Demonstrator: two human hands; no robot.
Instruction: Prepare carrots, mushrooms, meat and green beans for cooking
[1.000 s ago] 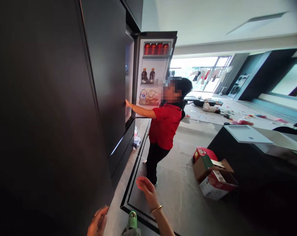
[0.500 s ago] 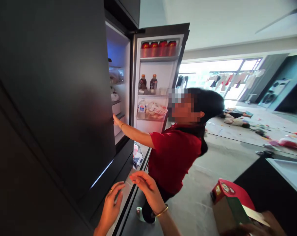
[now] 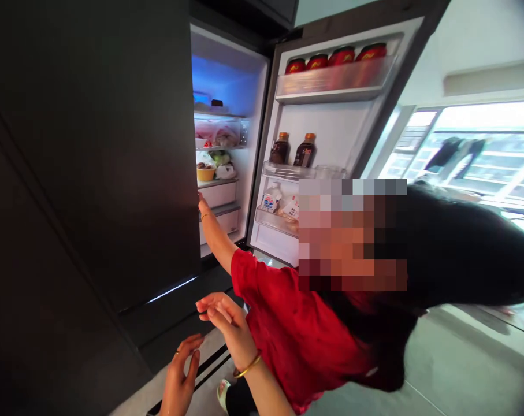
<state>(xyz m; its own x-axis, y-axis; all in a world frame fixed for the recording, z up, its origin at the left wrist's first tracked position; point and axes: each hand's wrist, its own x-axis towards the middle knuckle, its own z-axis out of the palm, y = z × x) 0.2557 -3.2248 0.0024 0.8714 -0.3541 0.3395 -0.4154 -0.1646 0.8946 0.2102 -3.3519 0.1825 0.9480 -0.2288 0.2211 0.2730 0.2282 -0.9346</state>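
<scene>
My left hand [image 3: 181, 370] is low in the view, fingers curved and apart, a ring on one. Just above and to its right, my right hand [image 3: 231, 326] is raised with loosely bent fingers and a gold bangle at the wrist. Neither holds anything. Both are in front of the fridge's lower dark panels, near a person in a red shirt [image 3: 287, 323]. That person's hand [image 3: 201, 202] touches the edge of the closed left fridge door [image 3: 114, 173]. The right fridge door [image 3: 326, 124] stands open.
Several red containers [image 3: 342, 56], dark bottles with orange caps [image 3: 305, 151] and a white bottle [image 3: 271, 197] fill the door shelves. Inside the fridge are a yellow bowl [image 3: 205, 173] and bagged food [image 3: 225, 138]. Bright windows [image 3: 495, 156] lie behind the person.
My view has moved closer to the fridge, showing more of its inside. The person now appears larger and further right. My hands stay open, slightly further left in view.
</scene>
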